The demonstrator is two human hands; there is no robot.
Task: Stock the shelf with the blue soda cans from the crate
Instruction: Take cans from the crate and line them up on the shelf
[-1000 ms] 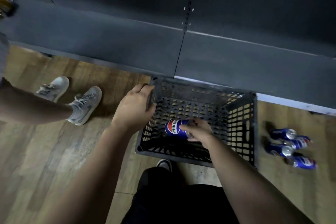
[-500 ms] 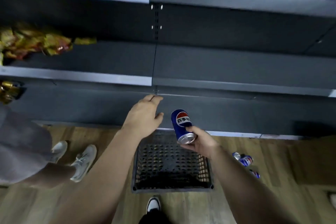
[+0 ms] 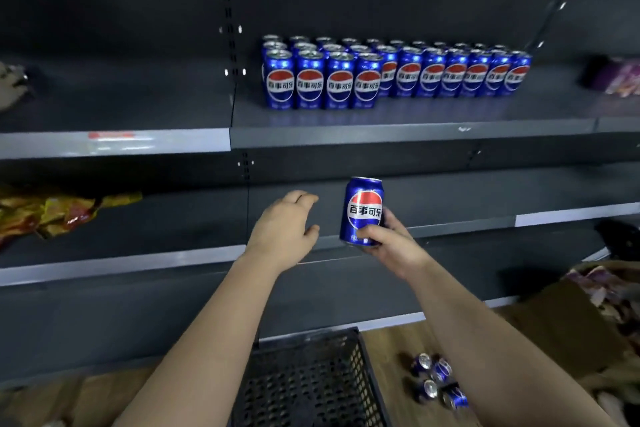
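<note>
We are holding can (image 3: 363, 208) upright in right hand (image 3: 391, 246), fingers (image 3: 393, 222) curling round its lower half, label facing us. Left hand (image 3: 284, 229) hovering just beside at 9 o'clock, fingers relaxed, gripping nothing. Rows of cans (image 3: 394, 76) standing on shelf (image 3: 415, 133) at 12 o'clock. Crate (image 3: 311, 381) sitting at 6 o'clock; loose cans (image 3: 438, 380) lying on floor (image 3: 388, 345) at 4 o'clock.

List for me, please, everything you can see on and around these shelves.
Shelved cans: many, blue, upright in rows on the upper shelf.
Held can: one, blue, upright, below that shelf.
Crate: one, black, on the floor.
Floor cans: four, blue, right of the crate.
Snack bags: several, yellow-red, middle shelf, left.
Cardboard box: one, brown, far right.
Left hand: holds nothing, beside the held can.
Right hand: fingers gripping the held can.
</note>
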